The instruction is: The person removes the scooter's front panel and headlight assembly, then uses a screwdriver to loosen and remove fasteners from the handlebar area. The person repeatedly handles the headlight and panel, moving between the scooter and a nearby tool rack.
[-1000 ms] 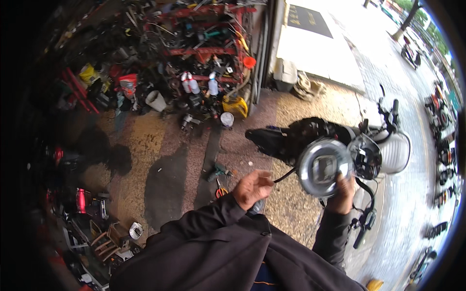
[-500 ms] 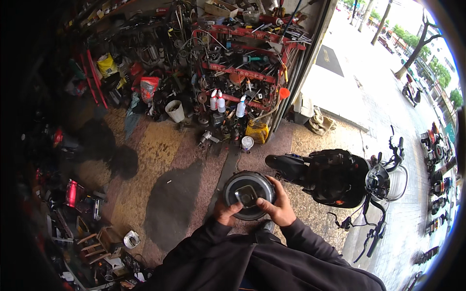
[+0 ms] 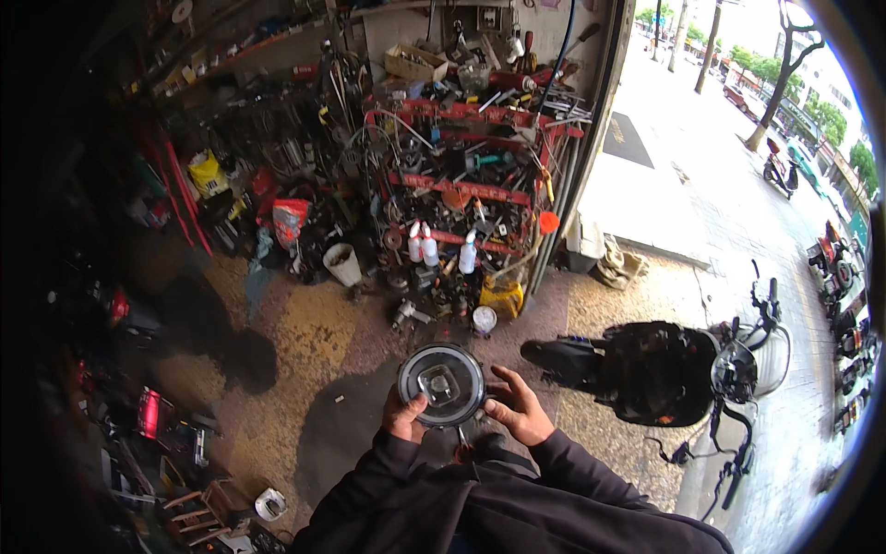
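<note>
A round headlight point(image 3: 459, 406) with a black rim, a clear lens and a squarish bright centre is held out in front of my body, lens side up. My left hand point(image 3: 403, 415) grips its left edge, thumb on top and the other fingers hidden beneath. At the opposite side, my right hand point(image 3: 519, 407) has its fingers spread apart, the thumb tip close to or just touching the rim. Thin wires point(image 3: 463, 447) hang below the lamp.
An electric scooter point(image 3: 660, 374) stands close on the right. Ahead is a red rack point(image 3: 517, 194) crowded with tools, spray bottles point(image 3: 469, 251) and a white bucket point(image 3: 343, 265) below. A wooden stool point(image 3: 198, 510) and parts lie at lower left. Outside, a pavement with parked scooters runs along the right.
The headlight has shifted left and tilted, its wires now showing. My right hand has loosened from its rim, fingers spreading. The whole view has tipped upward, showing more of the back wall.
</note>
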`<move>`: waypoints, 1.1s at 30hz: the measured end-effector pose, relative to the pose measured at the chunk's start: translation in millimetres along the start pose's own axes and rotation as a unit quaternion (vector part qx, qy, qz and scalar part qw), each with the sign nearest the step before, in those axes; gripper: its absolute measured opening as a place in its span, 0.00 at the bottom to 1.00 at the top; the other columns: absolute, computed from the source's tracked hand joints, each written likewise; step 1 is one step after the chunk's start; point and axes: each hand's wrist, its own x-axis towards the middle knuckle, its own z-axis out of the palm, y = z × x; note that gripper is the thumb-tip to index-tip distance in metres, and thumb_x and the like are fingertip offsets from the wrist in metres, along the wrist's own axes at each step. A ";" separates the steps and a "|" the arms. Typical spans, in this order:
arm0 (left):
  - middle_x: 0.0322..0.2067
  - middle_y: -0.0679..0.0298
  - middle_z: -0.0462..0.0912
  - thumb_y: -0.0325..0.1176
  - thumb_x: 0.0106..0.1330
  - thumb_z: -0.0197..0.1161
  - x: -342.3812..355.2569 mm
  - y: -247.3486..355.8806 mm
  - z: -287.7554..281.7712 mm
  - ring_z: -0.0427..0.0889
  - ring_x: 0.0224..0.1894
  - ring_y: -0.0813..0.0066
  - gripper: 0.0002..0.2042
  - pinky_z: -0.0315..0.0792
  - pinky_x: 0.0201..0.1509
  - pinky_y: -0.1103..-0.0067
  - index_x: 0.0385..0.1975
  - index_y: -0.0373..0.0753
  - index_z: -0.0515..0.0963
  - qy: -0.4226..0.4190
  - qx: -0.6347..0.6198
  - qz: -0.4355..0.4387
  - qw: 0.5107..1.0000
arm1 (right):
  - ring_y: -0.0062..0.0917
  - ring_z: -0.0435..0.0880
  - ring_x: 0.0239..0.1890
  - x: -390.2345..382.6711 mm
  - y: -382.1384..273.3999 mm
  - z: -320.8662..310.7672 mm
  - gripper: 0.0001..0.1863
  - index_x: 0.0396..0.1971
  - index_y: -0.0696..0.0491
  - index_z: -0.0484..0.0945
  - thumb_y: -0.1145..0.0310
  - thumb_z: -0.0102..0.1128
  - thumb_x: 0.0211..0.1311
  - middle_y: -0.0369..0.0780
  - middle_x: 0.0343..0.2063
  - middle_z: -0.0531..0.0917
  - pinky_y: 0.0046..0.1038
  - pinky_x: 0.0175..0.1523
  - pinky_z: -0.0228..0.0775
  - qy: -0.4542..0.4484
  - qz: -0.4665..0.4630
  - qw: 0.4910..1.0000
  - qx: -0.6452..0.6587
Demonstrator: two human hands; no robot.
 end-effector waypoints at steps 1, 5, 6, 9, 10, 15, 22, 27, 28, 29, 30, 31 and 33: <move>0.56 0.55 0.75 0.36 0.61 0.69 11.4 6.2 -2.8 0.78 0.57 0.60 0.30 0.75 0.60 0.63 0.62 0.35 0.67 0.004 0.009 -0.010 1.000 | 0.34 0.75 0.60 8.3 1.8 -12.5 0.41 0.69 0.59 0.54 0.61 0.68 0.64 0.52 0.57 0.74 0.33 0.61 0.69 0.002 0.030 1.000 -0.005; 0.58 0.55 0.75 0.35 0.62 0.67 54.1 24.1 4.8 0.77 0.59 0.57 0.29 0.75 0.61 0.60 0.63 0.38 0.67 0.067 0.017 0.008 0.998 | 0.29 0.80 0.54 34.8 13.1 -59.8 0.34 0.63 0.62 0.64 0.61 0.68 0.64 0.49 0.51 0.81 0.29 0.57 0.72 -0.010 0.082 0.996 -0.040; 0.59 0.55 0.74 0.35 0.63 0.67 66.1 31.2 9.6 0.76 0.59 0.56 0.29 0.75 0.60 0.58 0.64 0.40 0.67 0.084 0.030 0.017 0.996 | 0.28 0.80 0.53 39.0 14.6 -71.1 0.33 0.62 0.63 0.65 0.61 0.68 0.64 0.48 0.50 0.82 0.28 0.57 0.72 -0.014 0.111 0.992 -0.059; 0.52 0.56 0.78 0.27 0.62 0.65 101.8 55.3 31.3 0.82 0.50 0.62 0.24 0.82 0.50 0.67 0.59 0.38 0.69 0.127 0.010 0.102 0.987 | 0.25 0.82 0.48 46.1 14.5 -102.6 0.27 0.57 0.65 0.71 0.63 0.67 0.65 0.46 0.45 0.84 0.26 0.52 0.75 -0.017 0.113 0.989 -0.091; 0.52 0.57 0.78 0.26 0.62 0.65 113.7 65.3 38.9 0.82 0.49 0.62 0.24 0.82 0.48 0.68 0.59 0.38 0.69 0.101 0.021 0.156 0.982 | 0.24 0.82 0.47 48.2 13.9 -111.2 0.26 0.56 0.65 0.72 0.63 0.66 0.65 0.45 0.44 0.84 0.25 0.51 0.75 -0.007 0.133 0.986 -0.101; 0.49 0.59 0.79 0.24 0.60 0.65 192.7 135.9 60.2 0.81 0.48 0.67 0.24 0.81 0.46 0.73 0.58 0.38 0.69 0.128 0.128 0.246 0.952 | 0.24 0.85 0.36 60.5 16.4 -145.6 0.23 0.52 0.65 0.75 0.65 0.67 0.64 0.44 0.39 0.85 0.24 0.40 0.76 0.054 0.147 0.980 -0.121; 0.47 0.59 0.80 0.29 0.59 0.67 348.5 226.5 66.8 0.81 0.45 0.70 0.24 0.76 0.46 0.75 0.55 0.34 0.69 0.112 0.246 0.331 0.904 | 0.24 0.86 0.34 108.4 33.5 -166.5 0.23 0.52 0.65 0.76 0.65 0.68 0.63 0.44 0.38 0.86 0.24 0.37 0.76 0.149 0.189 0.966 -0.096; 0.44 0.57 0.81 0.27 0.57 0.70 501.7 286.0 49.2 0.81 0.43 0.72 0.23 0.75 0.48 0.77 0.51 0.29 0.70 0.034 0.283 0.396 0.873 | 0.25 0.86 0.32 187.7 27.7 -151.3 0.23 0.51 0.66 0.76 0.65 0.68 0.62 0.46 0.38 0.86 0.25 0.36 0.78 0.238 0.218 0.937 -0.131; 0.44 0.56 0.82 0.27 0.57 0.71 532.2 297.5 43.9 0.81 0.43 0.71 0.25 0.75 0.49 0.77 0.53 0.29 0.70 0.014 0.312 0.413 0.856 | 0.25 0.86 0.32 204.3 25.2 -144.7 0.23 0.51 0.66 0.76 0.66 0.68 0.62 0.47 0.38 0.86 0.25 0.36 0.78 0.244 0.207 0.937 -0.141; 0.45 0.56 0.82 0.27 0.57 0.71 561.7 306.6 40.7 0.81 0.43 0.71 0.26 0.75 0.50 0.76 0.54 0.29 0.69 0.040 0.324 0.402 0.856 | 0.25 0.86 0.33 221.2 21.9 -137.9 0.23 0.51 0.66 0.76 0.66 0.68 0.62 0.47 0.38 0.86 0.25 0.36 0.78 0.255 0.206 0.933 -0.148; 0.45 0.56 0.82 0.27 0.56 0.71 592.1 316.7 40.6 0.81 0.43 0.70 0.27 0.75 0.50 0.76 0.55 0.29 0.69 0.046 0.322 0.399 0.857 | 0.25 0.86 0.33 240.1 18.5 -131.6 0.24 0.51 0.66 0.76 0.66 0.68 0.62 0.47 0.39 0.86 0.25 0.37 0.78 0.269 0.208 0.928 -0.153; 0.46 0.55 0.82 0.28 0.56 0.72 620.3 326.7 41.4 0.82 0.44 0.69 0.28 0.75 0.51 0.76 0.56 0.29 0.69 0.028 0.298 0.368 0.880 | 0.26 0.86 0.36 256.8 15.8 -124.6 0.24 0.51 0.66 0.75 0.66 0.68 0.61 0.48 0.40 0.86 0.26 0.40 0.79 0.278 0.212 0.929 -0.122; 0.46 0.54 0.82 0.29 0.56 0.73 668.9 343.2 42.0 0.82 0.45 0.69 0.29 0.75 0.51 0.75 0.56 0.29 0.69 0.005 0.340 0.377 0.861 | 0.25 0.86 0.38 283.2 14.2 -112.2 0.24 0.52 0.65 0.75 0.65 0.68 0.61 0.48 0.41 0.86 0.26 0.42 0.79 0.276 0.190 0.934 -0.121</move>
